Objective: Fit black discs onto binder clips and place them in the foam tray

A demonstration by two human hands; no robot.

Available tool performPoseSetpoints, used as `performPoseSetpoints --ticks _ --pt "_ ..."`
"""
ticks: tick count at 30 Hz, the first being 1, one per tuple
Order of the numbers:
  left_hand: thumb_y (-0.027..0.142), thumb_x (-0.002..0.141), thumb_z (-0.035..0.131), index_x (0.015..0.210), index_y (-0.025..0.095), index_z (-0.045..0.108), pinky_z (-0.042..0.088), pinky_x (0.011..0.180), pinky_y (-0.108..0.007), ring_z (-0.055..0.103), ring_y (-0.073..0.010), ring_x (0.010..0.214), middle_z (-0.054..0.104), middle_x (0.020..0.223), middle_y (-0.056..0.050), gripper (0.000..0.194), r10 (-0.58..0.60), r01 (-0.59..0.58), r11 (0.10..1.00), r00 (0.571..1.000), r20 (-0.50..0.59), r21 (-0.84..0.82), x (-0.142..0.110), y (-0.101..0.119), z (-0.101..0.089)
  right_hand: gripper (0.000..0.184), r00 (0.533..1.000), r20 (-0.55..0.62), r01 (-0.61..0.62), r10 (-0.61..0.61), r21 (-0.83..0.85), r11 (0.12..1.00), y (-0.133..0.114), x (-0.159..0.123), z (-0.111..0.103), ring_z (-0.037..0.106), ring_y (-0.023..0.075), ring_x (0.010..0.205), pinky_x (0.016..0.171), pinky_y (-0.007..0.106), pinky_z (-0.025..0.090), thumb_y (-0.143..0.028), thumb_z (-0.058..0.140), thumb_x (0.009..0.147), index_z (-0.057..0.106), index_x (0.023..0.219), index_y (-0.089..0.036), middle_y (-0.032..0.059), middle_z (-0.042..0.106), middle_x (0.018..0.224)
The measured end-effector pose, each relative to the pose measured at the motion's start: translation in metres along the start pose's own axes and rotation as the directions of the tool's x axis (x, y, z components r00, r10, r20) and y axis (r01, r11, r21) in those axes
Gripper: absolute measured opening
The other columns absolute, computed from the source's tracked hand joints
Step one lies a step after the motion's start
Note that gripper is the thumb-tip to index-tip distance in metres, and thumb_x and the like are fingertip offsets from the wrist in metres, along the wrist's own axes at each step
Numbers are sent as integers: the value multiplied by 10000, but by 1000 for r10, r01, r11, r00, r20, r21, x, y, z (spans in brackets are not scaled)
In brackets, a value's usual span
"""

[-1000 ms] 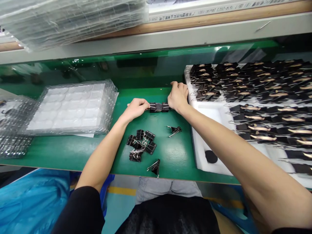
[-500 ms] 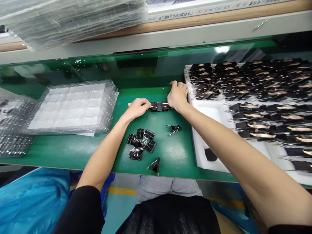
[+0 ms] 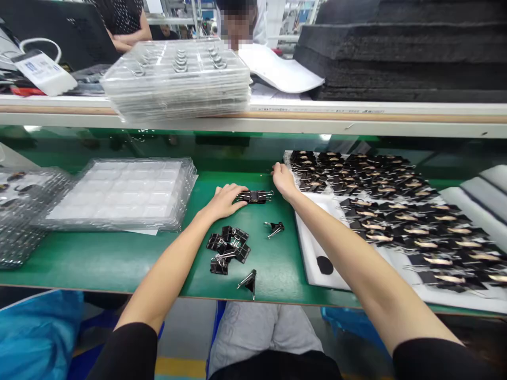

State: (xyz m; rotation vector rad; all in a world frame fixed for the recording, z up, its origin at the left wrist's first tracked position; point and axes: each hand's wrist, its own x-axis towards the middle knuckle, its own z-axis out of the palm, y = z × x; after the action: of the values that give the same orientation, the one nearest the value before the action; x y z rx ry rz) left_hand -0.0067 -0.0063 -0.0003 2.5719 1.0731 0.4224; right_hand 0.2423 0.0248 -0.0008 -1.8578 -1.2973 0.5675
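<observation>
A pair of black binder clips [image 3: 254, 197] with a dark block between them lies on the green table, wire handles pointing out both ways. My left hand [image 3: 228, 200] grips its left end, thumb in front and fingers behind. My right hand [image 3: 283, 180] is closed beside the upper left corner of the white foam tray [image 3: 309, 264], apart from the clips; what its fingers hold, if anything, is hidden. Closer to me lie a heap of binder clips [image 3: 227, 248], a single binder clip [image 3: 274, 228] at right and another binder clip [image 3: 249, 283] near the table edge.
Rows of black clipped pieces [image 3: 380, 184] with tan strips fill much of the foam tray, and a black disc [image 3: 325, 265] lies in it. Stacked clear plastic trays [image 3: 119, 195] stand at left. More trays [image 3: 178, 84] rest on the shelf. People are beyond it.
My right hand has left the right end of the clips, baring their wire handles, and is now by the foam tray. My left hand has spread further over the left end. The view has tilted up.
</observation>
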Motion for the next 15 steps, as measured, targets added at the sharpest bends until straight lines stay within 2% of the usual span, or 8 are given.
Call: performPoseSetpoints --ticks 2,3,5,7,9,12,15 --pt "431 1035 503 1319 226 599 392 952 -392 616 -291 1170 690 1284 -98 363 -17 14 999 998 -55 -49 2 -5 0 458 993 66 89 -99 132 987 -1 -4 -10 660 290 1161 1083 491 468 -498 306 1058 646 1111 -195 137 727 1159" --pt "450 1042 485 1270 215 622 410 907 -369 645 -275 1102 718 1212 -91 355 -39 32 995 996 -77 -94 3 -7 0 451 974 145 144 -173 193 971 0 -8 -14 662 275 1173 1089 482 474 -530 359 1042 653 1133 -201 126 731 1175" --pt "491 1049 449 1104 210 667 422 799 -328 673 -242 931 748 1012 -60 360 -105 84 976 989 -100 -200 4 -10 -1 451 891 338 210 -303 285 935 1 -19 -22 668 259 1182 1077 469 501 -565 546 960 643 1220 -209 116 730 1215" --pt "524 1054 406 892 213 656 412 730 -308 657 -214 798 722 833 -30 430 -158 123 948 982 -101 -292 4 -12 -2 588 808 475 218 -348 307 926 5 -29 -26 692 258 1135 1024 462 548 -499 750 821 605 1311 -207 126 724 1232" --pt "548 1056 368 744 214 596 410 716 -302 635 -194 731 693 742 -17 511 -179 135 928 979 -96 -348 4 -12 -4 641 788 509 225 -347 288 931 9 -37 -26 717 254 1056 979 460 578 -400 831 734 614 1301 -192 134 733 1194" --pt "553 1052 358 677 214 555 409 717 -299 617 -183 696 678 695 -10 543 -179 137 922 980 -85 -362 4 -12 -6 440 770 511 290 -383 254 923 14 -41 -21 726 243 1004 986 449 574 -375 798 775 702 1156 -179 115 760 1091" --pt "543 1046 369 664 212 552 401 704 -296 605 -177 682 670 677 -6 537 -179 140 928 980 -83 -347 3 -12 -7 389 736 519 369 -434 229 901 15 -42 -16 725 230 961 946 409 575 -374 767 814 728 1145 -173 91 772 1035"
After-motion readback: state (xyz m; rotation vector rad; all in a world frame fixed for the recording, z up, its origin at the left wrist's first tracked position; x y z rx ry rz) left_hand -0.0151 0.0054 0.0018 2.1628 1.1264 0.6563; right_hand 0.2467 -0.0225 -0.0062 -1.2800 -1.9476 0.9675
